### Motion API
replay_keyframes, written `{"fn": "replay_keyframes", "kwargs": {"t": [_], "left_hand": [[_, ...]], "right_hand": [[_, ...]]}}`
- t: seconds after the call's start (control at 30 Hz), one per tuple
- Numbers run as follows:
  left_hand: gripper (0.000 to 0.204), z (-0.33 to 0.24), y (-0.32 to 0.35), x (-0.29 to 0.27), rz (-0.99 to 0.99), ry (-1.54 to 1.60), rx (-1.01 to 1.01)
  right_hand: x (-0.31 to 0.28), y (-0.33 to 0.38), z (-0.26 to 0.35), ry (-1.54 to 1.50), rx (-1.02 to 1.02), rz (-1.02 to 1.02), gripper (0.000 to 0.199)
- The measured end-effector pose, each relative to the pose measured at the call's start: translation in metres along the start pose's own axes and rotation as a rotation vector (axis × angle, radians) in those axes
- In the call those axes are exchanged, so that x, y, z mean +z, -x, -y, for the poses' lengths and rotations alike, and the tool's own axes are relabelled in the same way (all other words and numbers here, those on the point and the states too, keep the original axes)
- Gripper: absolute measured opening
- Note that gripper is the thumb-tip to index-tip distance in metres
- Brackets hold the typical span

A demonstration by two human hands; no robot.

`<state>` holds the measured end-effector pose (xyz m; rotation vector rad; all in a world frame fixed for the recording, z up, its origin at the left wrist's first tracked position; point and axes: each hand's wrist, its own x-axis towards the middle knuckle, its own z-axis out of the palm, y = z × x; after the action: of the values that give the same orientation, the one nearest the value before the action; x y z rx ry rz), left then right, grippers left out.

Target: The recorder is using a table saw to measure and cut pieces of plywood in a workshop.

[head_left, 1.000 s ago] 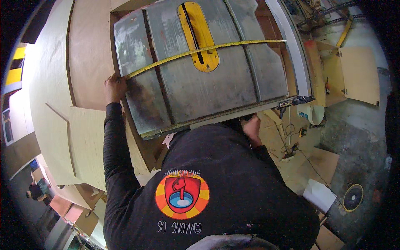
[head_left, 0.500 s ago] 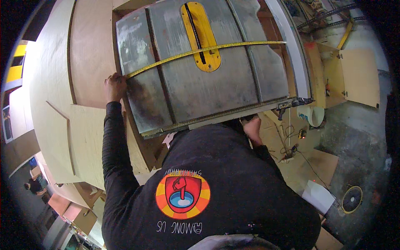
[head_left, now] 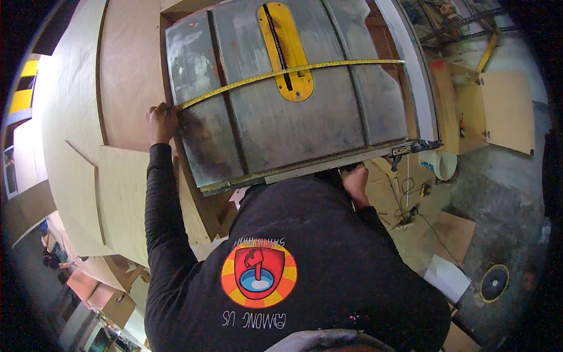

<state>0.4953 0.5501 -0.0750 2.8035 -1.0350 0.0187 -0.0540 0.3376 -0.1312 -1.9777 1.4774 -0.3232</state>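
The left hand (head_left: pixel 162 121) was curled over the left edge of the saw table (head_left: pixel 234 146), a flat, gray metal surface with dull scratches and two long grooves. Its fingers pinched the end of one yellow tape measure (head_left: pixel 246 83), a thin bendy strip. The tape lay flat across the surface, from the left edge over to the long pale fence (head_left: pixel 413 76) on the right side. In the middle it crossed one yellow plate (head_left: pixel 285 50), long with round ends and a dark slit down it.

The right hand (head_left: pixel 355 183) was low at the near edge of the saw table, just under its metal rail. I could not tell if it was open or closed, or if it held anything.

Smooth, pale wood boards (head_left: pixel 70 141) lay to the left of the saw. One flat wood panel (head_left: pixel 506 111) was far on the right. One white bucket (head_left: pixel 444 165) sat below the saw's right corner; its inside could not be seen.
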Motion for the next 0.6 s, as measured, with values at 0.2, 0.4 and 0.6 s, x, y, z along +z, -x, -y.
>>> {"fn": "replay_keyframes", "kwargs": {"t": [0.2, 0.4, 0.6], "left_hand": [[0.025, 0.007, -0.002, 0.003, 0.025, -0.031, 0.023], [0.026, 0.006, -0.001, 0.003, 0.015, -0.003, 0.019], [0.029, 0.002, -0.004, -0.001, 0.036, -0.06, -0.002]], "right_hand": [[0.001, 0.0, -0.001, -0.046, 0.052, 0.015, 0.031], [-0.002, -0.001, 0.005, 0.041, -0.003, 0.012, 0.032], [0.014, 0.001, -0.025, 0.093, -0.061, -0.067, 0.031]]}}
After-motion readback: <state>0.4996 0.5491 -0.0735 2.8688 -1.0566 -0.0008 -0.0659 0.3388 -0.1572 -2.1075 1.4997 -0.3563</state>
